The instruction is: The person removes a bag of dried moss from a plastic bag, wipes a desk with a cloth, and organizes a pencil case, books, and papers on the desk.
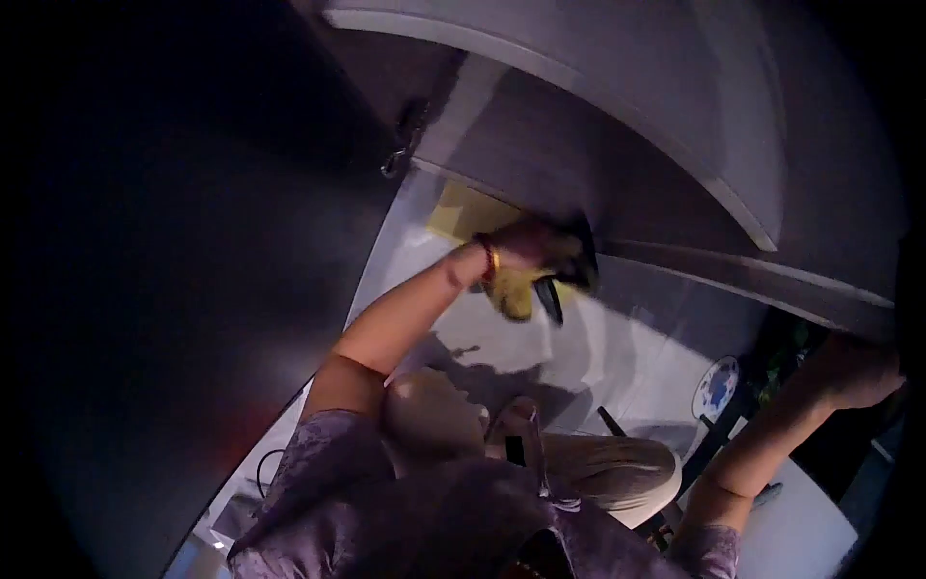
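My left hand (pixel 532 246), with a red and a yellow band at the wrist, reaches low over the pale floor. Its fingers are blurred and look bent around a dark item (pixel 586 256) whose kind I cannot make out. Just beneath the hand is a rounded yellow thing (pixel 513 295), next to a narrow black piece (pixel 550 301). A flat yellow piece (pixel 458 212) lies behind the wrist. At the far right, my right hand (pixel 861 374) is up by the end of a grey panel (pixel 839 297). Shadow hides its fingers, so I cannot see whether it grips the panel.
A curved grey edge (pixel 579 82) arches above my left hand. A large dark surface (pixel 222 251) stands at the left, with a metal hook (pixel 391 162) near its edge. A blue-and-white round object (pixel 716 388) and a pale board (pixel 796 521) are at the right.
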`<action>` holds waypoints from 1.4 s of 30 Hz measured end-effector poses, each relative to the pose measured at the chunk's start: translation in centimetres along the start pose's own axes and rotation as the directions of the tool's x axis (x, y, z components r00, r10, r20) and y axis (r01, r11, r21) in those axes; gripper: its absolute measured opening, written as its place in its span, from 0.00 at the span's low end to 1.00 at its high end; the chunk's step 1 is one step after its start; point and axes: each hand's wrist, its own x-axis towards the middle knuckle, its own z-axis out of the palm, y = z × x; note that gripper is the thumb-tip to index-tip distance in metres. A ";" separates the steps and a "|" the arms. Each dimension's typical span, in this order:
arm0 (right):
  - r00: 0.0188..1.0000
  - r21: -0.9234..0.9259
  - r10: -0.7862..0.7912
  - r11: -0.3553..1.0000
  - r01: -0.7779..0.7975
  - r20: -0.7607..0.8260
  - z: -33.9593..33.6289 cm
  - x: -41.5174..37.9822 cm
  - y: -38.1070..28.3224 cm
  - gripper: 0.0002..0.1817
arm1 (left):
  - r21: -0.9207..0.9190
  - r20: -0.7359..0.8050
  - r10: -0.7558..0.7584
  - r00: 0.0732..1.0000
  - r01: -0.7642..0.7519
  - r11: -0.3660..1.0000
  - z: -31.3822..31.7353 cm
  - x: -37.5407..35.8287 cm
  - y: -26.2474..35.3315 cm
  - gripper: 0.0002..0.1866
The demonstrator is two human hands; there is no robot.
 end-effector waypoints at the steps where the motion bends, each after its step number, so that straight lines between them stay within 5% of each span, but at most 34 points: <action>1: 0.999 0.029 -0.035 0.999 0.036 -0.018 0.7 0.0 0.7 0.18 | 0.005 0.004 -0.012 1.000 0.012 1.000 -1.3 1.3 1.7 0.18; 3: 0.996 0.045 -0.078 0.996 0.080 -0.035 0.7 -0.3 0.9 0.18 | 0.359 0.076 -0.247 0.966 0.205 0.911 -4.2 4.5 4.7 0.17; 5: 0.981 0.100 -0.132 0.984 0.147 -0.144 0.5 0.0 0.8 0.18 | 0.568 -0.214 0.047 0.976 0.085 0.819 -5.3 7.7 2.6 0.17; 6: 0.980 0.098 -0.134 0.984 0.149 -0.146 -1.6 0.5 -2.0 0.18 | 0.684 -0.372 -0.067 0.926 0.322 0.655 -6.0 8.3 0.7 0.19; 7: 0.998 0.861 0.026 0.505 -0.056 0.050 -4.9 1.5 -6.5 0.20 | 0.725 -0.534 -0.137 0.834 0.535 0.433 -6.8 8.9 -0.9 0.21; 8: 0.956 0.876 -0.035 -0.392 -0.282 0.292 -6.7 2.1 -8.8 0.23 | 0.471 -0.469 -0.410 0.782 0.615 0.633 -8.5 8.4 -2.6 0.24; 9: 0.955 0.876 -0.033 -0.391 -0.283 0.294 -6.5 2.1 -8.6 0.23 | 0.158 -0.299 -0.629 0.718 0.687 0.709 -10.5 7.6 -4.2 0.27; 10: 0.975 0.888 -0.089 -0.402 -0.222 0.203 -6.0 2.1 -7.9 0.23 | 0.159 -0.299 -0.626 0.720 0.684 0.712 -9.8 6.5 -7.8 0.27; 12: 0.982 0.897 -0.142 -0.407 -0.173 0.125 -4.4 1.5 -6.9 0.22 | 0.516 -0.607 -0.580 0.543 0.825 0.232 -5.2 2.9 -15.4 0.35; 13: 0.981 0.982 0.053 -0.030 0.186 -0.185 -3.0 1.0 -7.0 0.22 | 0.649 -0.447 -0.632 0.633 0.716 0.258 -5.1 0.6 -13.9 0.38; 14: 0.838 0.799 0.114 0.393 0.455 -0.534 -2.3 0.9 -7.2 0.22 | 0.753 -0.288 -0.663 0.691 0.591 0.289 -5.4 -1.5 -10.4 0.42; 15: 0.832 0.802 0.140 0.391 0.452 -0.537 -2.8 0.8 -6.9 0.22 | 0.790 -0.013 -0.796 0.605 0.495 0.363 -7.0 -2.0 -3.4 0.41; 16: 0.978 0.995 0.183 0.039 0.097 -0.102 -4.2 0.4 -5.9 0.22 | 0.507 -0.515 -0.540 0.666 0.745 0.435 -3.8 -4.7 -4.4 0.34; 17: 0.942 0.901 0.048 -0.311 -0.303 0.333 -4.9 0.1 -5.7 0.22 | 0.549 -0.083 -0.734 0.674 0.646 0.530 -2.6 -5.8 -1.7 0.30; 18: 0.938 0.895 0.054 -0.325 -0.306 0.341 -4.2 0.0 -5.5 0.22 | 0.520 0.372 -0.767 0.523 0.567 0.639 -1.4 -6.2 0.3 0.27; 20: 0.979 0.958 0.019 0.211 0.193 -0.202 -2.3 -0.9 -4.5 0.25 | 0.553 0.606 -0.773 0.188 0.598 0.580 0.7 -5.4 1.6 0.22; 21: 0.981 0.959 0.000 0.211 0.191 -0.195 -3.5 -0.7 -5.4 0.25 | 0.526 0.552 -0.757 0.350 0.559 0.641 0.2 -4.8 2.9 0.20; 22: 0.998 0.998 0.047 0.051 0.030 -0.032 -5.1 0.1 -6.5 0.26 | 0.503 0.478 -0.715 0.510 0.509 0.699 -0.6 -3.9 3.8 0.17; 23: 0.987 0.984 0.065 -0.116 -0.136 0.144 -6.2 0.5 -7.2 0.27 | 0.491 0.249 -0.616 0.747 0.451 0.745 -0.6 -3.5 3.1 0.16; 24: 0.987 0.980 0.067 -0.142 -0.139 0.149 -6.3 0.7 -7.8 0.27 | 0.500 -0.003 -0.449 0.894 0.390 0.773 -0.8 -3.0 2.1 0.15; 25: 0.992 0.987 0.062 -0.122 -0.105 0.114 -5.9 0.5 -8.1 0.26 | 0.628 0.059 -0.177 0.982 0.101 0.772 -3.9 -1.5 2.6 0.15; 26: 0.995 0.993 0.055 -0.097 -0.074 0.079 -5.6 0.3 -8.3 0.25 | 0.575 -0.001 -0.271 0.963 0.222 0.788 -7.1 0.7 4.7 0.16; 27: 0.997 0.994 0.046 -0.094 -0.054 0.059 -5.4 0.5 -8.7 0.25 | 0.573 -0.056 -0.607 0.793 0.523 0.631 -7.3 2.4 2.1 0.19; 29: 0.999 0.997 0.041 -0.074 -0.032 0.035 -4.6 0.2 -9.0 0.24 | 0.645 -0.211 -0.417 0.884 0.446 0.620 -9.4 2.8 -3.5 0.29; 30: 0.999 0.997 0.041 -0.067 -0.027 0.030 -4.4 0.2 -9.0 0.23 | 0.642 -0.193 -0.421 0.886 0.439 0.629 -8.4 1.6 -7.2 0.29; 32: 0.999 0.997 0.042 -0.076 -0.024 0.027 -4.1 0.4 -9.3 0.22 | 0.686 -0.392 -0.414 0.822 0.561 0.463 -5.5 -1.4 -12.6 0.30; 33: 0.999 0.998 0.047 -0.060 -0.006 0.009 -3.9 0.1 -9.0 0.22 | 0.692 -0.378 -0.406 0.832 0.545 0.473 -5.0 -2.1 -13.4 0.30; 35: 0.998 0.997 0.056 -0.071 -0.011 0.015 -3.4 -0.4 -8.9 0.21 | 0.425 -0.142 -0.461 0.876 0.475 0.771 -4.9 -3.7 -10.1 0.23; 36: 0.998 0.998 0.058 -0.068 -0.010 0.014 -2.8 -0.9 -8.7 0.21 | 0.428 -0.132 -0.455 0.880 0.465 0.775 -6.4 -3.3 -9.6 0.23; 38: 0.997 0.998 0.061 -0.048 -0.038 0.040 -1.4 -2.8 -8.4 0.21 | 0.238 0.423 -0.333 0.843 0.251 0.938 -9.2 -2.8 -7.9 0.24; 39: 0.995 0.997 0.076 -0.038 -0.067 0.070 -0.3 -4.7 -7.9 0.20 | 0.237 0.436 -0.330 0.837 0.247 0.940 -9.4 -2.1 -6.1 0.24; 41: 0.962 0.970 0.130 -0.074 -0.233 0.241 2.5 -12.2 -7.2 0.20 | 0.197 0.060 -0.422 0.905 0.403 0.894 -9.5 -1.7 -2.1 0.27; 42: 0.922 0.926 0.106 -0.111 -0.361 0.372 4.1 -17.6 -6.6 0.20 | 0.196 0.046 -0.429 0.902 0.413 0.889 -9.4 -1.4 -1.5 0.27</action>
